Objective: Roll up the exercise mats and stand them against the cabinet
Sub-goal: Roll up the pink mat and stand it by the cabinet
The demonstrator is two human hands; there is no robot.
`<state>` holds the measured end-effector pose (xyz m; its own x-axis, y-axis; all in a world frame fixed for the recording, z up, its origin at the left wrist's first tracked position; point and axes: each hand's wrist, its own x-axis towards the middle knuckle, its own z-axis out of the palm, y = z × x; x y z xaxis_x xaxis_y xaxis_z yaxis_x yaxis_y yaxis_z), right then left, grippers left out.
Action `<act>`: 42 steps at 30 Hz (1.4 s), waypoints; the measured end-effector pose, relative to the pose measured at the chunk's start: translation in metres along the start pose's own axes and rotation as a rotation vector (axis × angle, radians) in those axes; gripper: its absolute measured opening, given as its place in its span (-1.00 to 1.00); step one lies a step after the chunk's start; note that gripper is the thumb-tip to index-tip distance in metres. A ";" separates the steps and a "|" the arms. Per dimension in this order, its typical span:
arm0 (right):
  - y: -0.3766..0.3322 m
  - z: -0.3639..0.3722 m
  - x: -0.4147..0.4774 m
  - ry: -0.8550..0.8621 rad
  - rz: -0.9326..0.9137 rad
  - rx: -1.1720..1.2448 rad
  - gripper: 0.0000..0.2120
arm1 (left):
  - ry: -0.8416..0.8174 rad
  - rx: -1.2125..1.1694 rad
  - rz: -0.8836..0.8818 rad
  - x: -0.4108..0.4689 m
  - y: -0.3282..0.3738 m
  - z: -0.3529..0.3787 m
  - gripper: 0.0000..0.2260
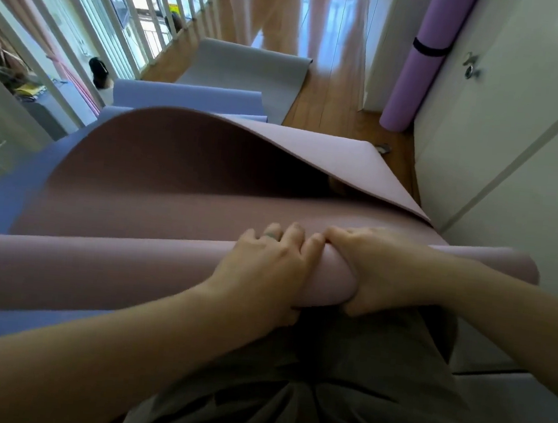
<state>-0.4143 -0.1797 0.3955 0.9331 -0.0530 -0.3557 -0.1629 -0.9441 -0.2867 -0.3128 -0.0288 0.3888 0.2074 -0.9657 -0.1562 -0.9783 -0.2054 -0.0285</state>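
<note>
Pink mat (157, 178) on floor atop blue mat (7, 196), partly rolled, free end arching up; left hand (265, 265) and right hand (378, 266) side by side mid-roll, fingers curled over, thumbs beneath; foam likely light, soft, springy, prone to unwinding; wider grip toward both ends probably steadier.

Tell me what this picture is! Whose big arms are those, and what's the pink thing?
There's no machine here. A person wears a camera on their head, so you see their own arms from above, looking big because they're close. The left hand and right hand both grip the pink mat, an exercise mat that is partly rolled up; the fingers curl over the roll. Under it lies a blue mat, and farther off a grey mat on the wooden floor. On the right, a purple mat already rolled stands against the white cabinet.
</note>
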 end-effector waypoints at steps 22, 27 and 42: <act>0.076 -0.019 0.032 0.312 0.494 0.207 -0.77 | -0.078 -0.130 -0.025 0.020 -0.027 -0.010 -0.33; 0.107 -0.010 0.044 -0.201 0.791 0.187 -0.65 | -0.109 -0.118 -0.025 0.023 -0.026 -0.009 -0.33; 0.072 -0.095 0.108 0.850 0.102 -0.055 -0.58 | -0.228 -0.170 -0.005 0.033 -0.032 -0.011 -0.36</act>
<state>-0.2948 -0.2850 0.4213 0.8420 -0.3433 0.4162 -0.2635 -0.9348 -0.2379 -0.2746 -0.0558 0.3955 0.1872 -0.9079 -0.3751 -0.9583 -0.2527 0.1335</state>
